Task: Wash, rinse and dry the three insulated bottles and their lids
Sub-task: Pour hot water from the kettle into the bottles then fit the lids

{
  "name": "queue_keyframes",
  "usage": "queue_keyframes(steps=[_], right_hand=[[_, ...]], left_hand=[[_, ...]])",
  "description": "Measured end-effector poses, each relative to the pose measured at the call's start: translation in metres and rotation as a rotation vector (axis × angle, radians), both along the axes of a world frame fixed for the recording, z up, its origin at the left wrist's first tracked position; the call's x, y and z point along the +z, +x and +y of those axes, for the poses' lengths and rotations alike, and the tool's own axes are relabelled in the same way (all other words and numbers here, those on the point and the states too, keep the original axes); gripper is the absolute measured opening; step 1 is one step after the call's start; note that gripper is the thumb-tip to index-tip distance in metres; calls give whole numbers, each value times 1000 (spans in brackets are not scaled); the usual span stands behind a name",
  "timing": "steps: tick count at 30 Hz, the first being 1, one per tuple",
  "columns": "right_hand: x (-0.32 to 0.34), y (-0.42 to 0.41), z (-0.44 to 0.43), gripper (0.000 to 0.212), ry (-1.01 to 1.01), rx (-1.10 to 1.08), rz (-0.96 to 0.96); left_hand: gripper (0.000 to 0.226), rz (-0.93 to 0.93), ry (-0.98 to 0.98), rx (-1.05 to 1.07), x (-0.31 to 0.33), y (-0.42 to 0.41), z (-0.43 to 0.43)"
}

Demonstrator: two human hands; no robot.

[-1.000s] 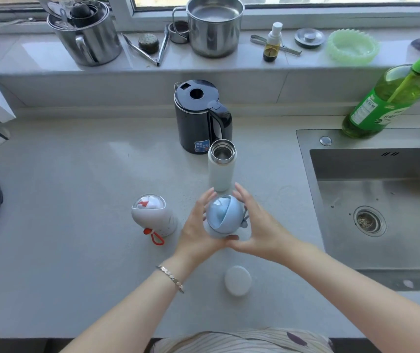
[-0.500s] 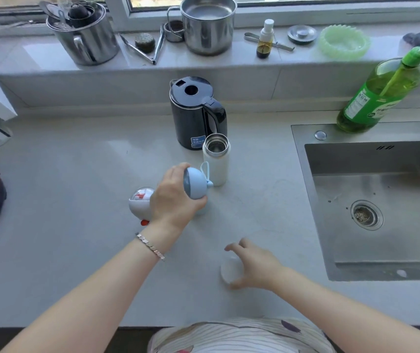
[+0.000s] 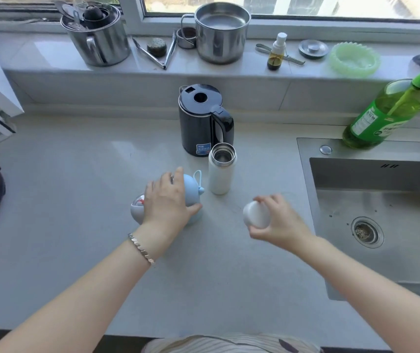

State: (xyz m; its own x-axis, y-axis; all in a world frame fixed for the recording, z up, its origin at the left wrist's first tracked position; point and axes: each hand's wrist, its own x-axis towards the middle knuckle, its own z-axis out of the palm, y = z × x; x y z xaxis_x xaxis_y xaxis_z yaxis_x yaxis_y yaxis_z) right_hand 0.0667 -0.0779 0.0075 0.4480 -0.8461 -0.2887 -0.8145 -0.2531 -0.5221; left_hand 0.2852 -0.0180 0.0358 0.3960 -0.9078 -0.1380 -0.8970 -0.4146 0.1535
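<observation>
A tall white insulated bottle (image 3: 221, 171) stands uncapped on the counter in front of the kettle. Just to its left stands a light blue bottle (image 3: 193, 189) with a loop strap, and my left hand (image 3: 168, 200) grips it from above. Behind that hand a white and grey bottle with red marks (image 3: 136, 209) is mostly hidden. My right hand (image 3: 279, 220) holds a round white lid (image 3: 256, 214) lifted off the counter, to the right of the blue bottle.
A black electric kettle (image 3: 205, 119) stands at the back. The steel sink (image 3: 379, 212) lies to the right, with a green dish soap bottle (image 3: 389, 113) at its back corner. Steel pots, tongs and a small bottle line the window sill (image 3: 229, 70).
My right hand has picked the white lid up from the counter and raised it to the right. My left hand still holds the blue bottle, which now stands on the counter.
</observation>
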Motion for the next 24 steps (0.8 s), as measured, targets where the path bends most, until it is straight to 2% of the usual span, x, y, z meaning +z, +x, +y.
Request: queue_keyframes(steps=[1,3,4,5,6,8,11,14,19,22,24], right_hand=[[12,2,-13,65,-15,-17,-46],[37,10,-38,66,-41,-18,-127],[49,17,-49,66,-50,-6,-164],[59,25,-60,66,-56,18,-198],[68,33,-71,67,-59,50,-223],[77,50,-88,68,-51,125,-235],[71,72,-104,69,-1,237,-132],[58,86,-112,72,40,346,-33],[48,90,-117,72,42,415,-71],[41,88,-118,69,31,430,-143],[38,89,-117,67,26,443,-154]], left_hand=[[88,-41,-34,-31,1,-1,1],[80,27,-360,-144,-2,-12,0],[73,156,-520,-184,-4,-21,-1],[69,336,-578,-198,-2,-32,-4],[70,507,-556,-183,-1,-42,-9],[82,768,-394,-20,1,-54,-26],[97,913,-194,317,-8,-58,-59],[81,1054,-208,522,-10,-60,-82],[45,1115,-242,598,-13,-58,-82],[60,1148,-247,570,-13,-56,-75],[58,1167,-267,542,-9,-57,-74]])
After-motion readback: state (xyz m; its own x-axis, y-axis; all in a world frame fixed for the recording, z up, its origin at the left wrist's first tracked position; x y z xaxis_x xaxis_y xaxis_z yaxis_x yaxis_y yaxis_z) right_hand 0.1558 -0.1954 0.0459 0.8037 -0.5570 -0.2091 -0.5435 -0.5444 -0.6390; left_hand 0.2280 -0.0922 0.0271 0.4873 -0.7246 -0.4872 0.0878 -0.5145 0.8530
